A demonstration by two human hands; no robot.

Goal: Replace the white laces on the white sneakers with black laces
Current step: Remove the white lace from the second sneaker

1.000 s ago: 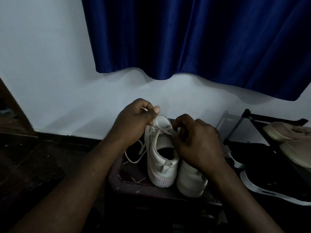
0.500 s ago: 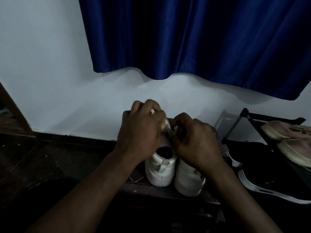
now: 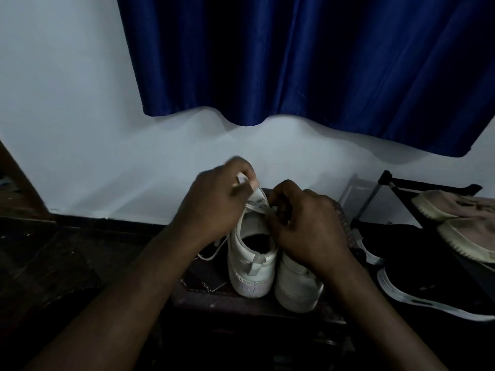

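Our left hand (image 3: 214, 202), raised, pinches the white lace (image 3: 255, 207); our right hand (image 3: 308, 228) curls tight on it alongside. Just below both grips stand 2 white sneakers (image 3: 251, 266), heels toward us.

The pair of white low-top sneakers (image 3: 251, 261) has smooth, matt, leather-like uppers and a rougher stitched sole edge. The flat white lace (image 3: 217, 249) looks like woven cloth. The deep blue curtain (image 3: 294, 62) is cloth with a satin sheen. The pale wall (image 3: 67, 116) is matt.
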